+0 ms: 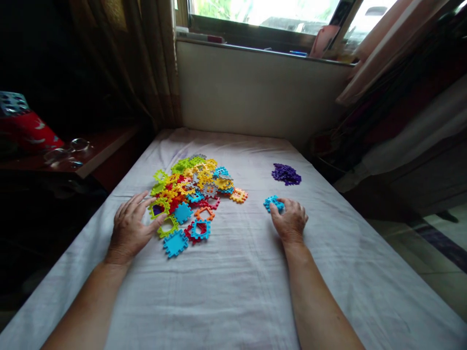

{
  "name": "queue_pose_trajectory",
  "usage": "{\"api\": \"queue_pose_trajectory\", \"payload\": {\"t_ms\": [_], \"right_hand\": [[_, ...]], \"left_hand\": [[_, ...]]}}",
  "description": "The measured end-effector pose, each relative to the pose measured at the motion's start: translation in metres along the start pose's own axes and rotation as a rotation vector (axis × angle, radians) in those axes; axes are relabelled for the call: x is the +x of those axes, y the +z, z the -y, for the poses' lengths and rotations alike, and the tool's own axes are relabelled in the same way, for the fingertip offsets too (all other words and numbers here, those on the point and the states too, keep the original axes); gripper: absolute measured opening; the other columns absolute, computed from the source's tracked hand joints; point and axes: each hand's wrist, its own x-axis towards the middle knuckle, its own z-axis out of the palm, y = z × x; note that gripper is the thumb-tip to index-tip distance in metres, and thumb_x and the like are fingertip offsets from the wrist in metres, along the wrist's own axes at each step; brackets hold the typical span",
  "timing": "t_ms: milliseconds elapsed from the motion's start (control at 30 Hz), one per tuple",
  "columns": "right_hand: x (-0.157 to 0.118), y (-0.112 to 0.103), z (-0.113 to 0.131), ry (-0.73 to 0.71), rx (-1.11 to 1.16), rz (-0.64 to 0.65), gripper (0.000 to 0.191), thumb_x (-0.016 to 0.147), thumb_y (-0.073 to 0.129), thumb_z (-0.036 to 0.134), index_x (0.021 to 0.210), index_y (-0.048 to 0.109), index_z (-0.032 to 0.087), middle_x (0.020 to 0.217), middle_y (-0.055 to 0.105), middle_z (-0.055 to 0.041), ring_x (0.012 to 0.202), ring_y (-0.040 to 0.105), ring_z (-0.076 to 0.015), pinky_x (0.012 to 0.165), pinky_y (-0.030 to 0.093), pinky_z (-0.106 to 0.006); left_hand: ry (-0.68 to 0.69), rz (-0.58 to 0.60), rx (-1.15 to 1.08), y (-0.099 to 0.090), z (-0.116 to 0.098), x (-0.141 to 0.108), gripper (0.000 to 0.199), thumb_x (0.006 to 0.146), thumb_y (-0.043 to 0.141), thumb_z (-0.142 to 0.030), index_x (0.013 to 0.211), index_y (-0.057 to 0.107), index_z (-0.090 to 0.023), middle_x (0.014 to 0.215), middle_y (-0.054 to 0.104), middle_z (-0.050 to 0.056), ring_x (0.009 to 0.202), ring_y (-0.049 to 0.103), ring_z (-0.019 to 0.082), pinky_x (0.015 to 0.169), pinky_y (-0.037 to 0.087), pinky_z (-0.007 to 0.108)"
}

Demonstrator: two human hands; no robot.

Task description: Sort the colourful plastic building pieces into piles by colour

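My left hand has its fingers apart at the near left side of a mixed pile of plastic interlocking tiles. Its thumb tip lies over a green window-frame tile. Green, yellow, red, orange, grey and blue pieces overlap in the pile. A solid blue tile lies at its near edge, beside a blue frame tile on a red one. My right hand pinches light-blue interlocking tiles on the sheet, right of the pile; its fingers partly hide them. Beyond it sits a heap of purple tiles.
Everything rests on a bed-like surface with a pale sheet. A wooden side table on the left holds glasses and a red patterned item. A wall and window sill bound the far end; cloths hang at right.
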Motion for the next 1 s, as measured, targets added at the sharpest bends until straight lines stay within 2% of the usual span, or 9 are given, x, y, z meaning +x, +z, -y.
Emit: {"api": "queue_pose_trajectory", "payload": {"t_ms": [133, 267, 400, 467, 567, 700, 800, 900, 1000], "right_hand": [[-0.01, -0.002, 0.028, -0.212, 0.147, 0.073, 0.023, 0.088, 0.057, 0.033, 0.1, 0.071, 0.021, 0.109, 0.069, -0.0106, 0.105, 0.057, -0.0275, 0.095, 0.039, -0.041], [-0.035, -0.001, 0.069, -0.512, 0.368, 0.236, 0.022, 0.089, 0.06, 0.035, 0.103, 0.071, 0.023, 0.11, 0.071, -0.0076, 0.107, 0.059, -0.0236, 0.099, 0.04, -0.038], [-0.062, -0.003, 0.102, -0.722, 0.451, 0.427, 0.042, 0.084, 0.069, 0.039, 0.123, 0.065, 0.024, 0.13, 0.065, -0.0083, 0.122, 0.054, -0.0253, 0.104, 0.041, -0.041], [-0.068, -0.004, 0.11, -0.744, 0.432, 0.484, 0.05, 0.082, 0.072, 0.04, 0.128, 0.062, 0.024, 0.136, 0.062, -0.0094, 0.126, 0.052, -0.0276, 0.104, 0.041, -0.043], [-0.071, -0.006, 0.114, -0.741, 0.422, 0.538, 0.044, 0.083, 0.071, 0.038, 0.125, 0.064, 0.024, 0.131, 0.065, -0.0095, 0.123, 0.055, -0.0272, 0.103, 0.041, -0.044], [-0.07, -0.007, 0.114, -0.738, 0.437, 0.56, 0.04, 0.083, 0.071, 0.038, 0.121, 0.066, 0.025, 0.125, 0.069, -0.0085, 0.12, 0.056, -0.0265, 0.103, 0.041, -0.043], [-0.072, -0.007, 0.116, -0.748, 0.429, 0.564, 0.04, 0.082, 0.073, 0.04, 0.118, 0.067, 0.026, 0.124, 0.069, -0.0071, 0.119, 0.057, -0.0267, 0.101, 0.041, -0.043], [-0.071, -0.005, 0.116, -0.745, 0.436, 0.529, 0.033, 0.084, 0.07, 0.036, 0.114, 0.068, 0.026, 0.121, 0.07, -0.0055, 0.114, 0.059, -0.0243, 0.098, 0.041, -0.04], [-0.057, -0.005, 0.104, -0.65, 0.419, 0.385, 0.03, 0.086, 0.067, 0.035, 0.114, 0.068, 0.025, 0.121, 0.07, -0.0064, 0.113, 0.059, -0.0233, 0.099, 0.04, -0.037]], "left_hand": [[-0.009, 0.038, 0.017, 0.007, 0.007, -0.003, 0.047, 0.084, 0.058, -0.052, 0.123, 0.062, -0.026, 0.139, 0.059, 0.012, 0.128, 0.055, 0.032, 0.112, 0.038, 0.052], [0.01, 0.052, -0.025, 0.011, 0.0, -0.004, 0.046, 0.086, 0.054, -0.048, 0.126, 0.061, -0.027, 0.138, 0.061, 0.01, 0.127, 0.056, 0.029, 0.112, 0.04, 0.048], [0.077, 0.099, -0.046, 0.01, -0.014, -0.006, 0.041, 0.086, 0.057, -0.047, 0.123, 0.065, -0.029, 0.14, 0.059, 0.008, 0.131, 0.053, 0.029, 0.113, 0.038, 0.05], [0.102, 0.131, -0.022, 0.011, -0.02, -0.009, 0.041, 0.085, 0.06, -0.049, 0.122, 0.066, -0.03, 0.143, 0.057, 0.008, 0.135, 0.049, 0.031, 0.115, 0.033, 0.053], [0.116, 0.158, 0.018, 0.013, -0.027, -0.013, 0.043, 0.084, 0.061, -0.05, 0.123, 0.066, -0.031, 0.146, 0.055, 0.009, 0.139, 0.044, 0.032, 0.118, 0.027, 0.055], [0.138, 0.138, 0.031, 0.015, -0.032, -0.014, 0.043, 0.085, 0.061, -0.049, 0.123, 0.067, -0.031, 0.147, 0.054, 0.009, 0.139, 0.044, 0.032, 0.118, 0.027, 0.056], [0.156, 0.151, 0.038, 0.015, -0.034, -0.014, 0.037, 0.085, 0.061, -0.048, 0.116, 0.071, -0.031, 0.146, 0.055, 0.009, 0.138, 0.045, 0.032, 0.117, 0.027, 0.057], [0.159, 0.146, 0.044, 0.016, -0.033, -0.014, 0.033, 0.086, 0.059, -0.048, 0.11, 0.073, -0.029, 0.143, 0.057, 0.011, 0.137, 0.047, 0.033, 0.116, 0.028, 0.058], [0.158, 0.128, 0.046, 0.018, -0.031, -0.014, 0.032, 0.088, 0.058, -0.046, 0.108, 0.073, -0.027, 0.141, 0.059, 0.011, 0.137, 0.047, 0.034, 0.117, 0.027, 0.059]]}}
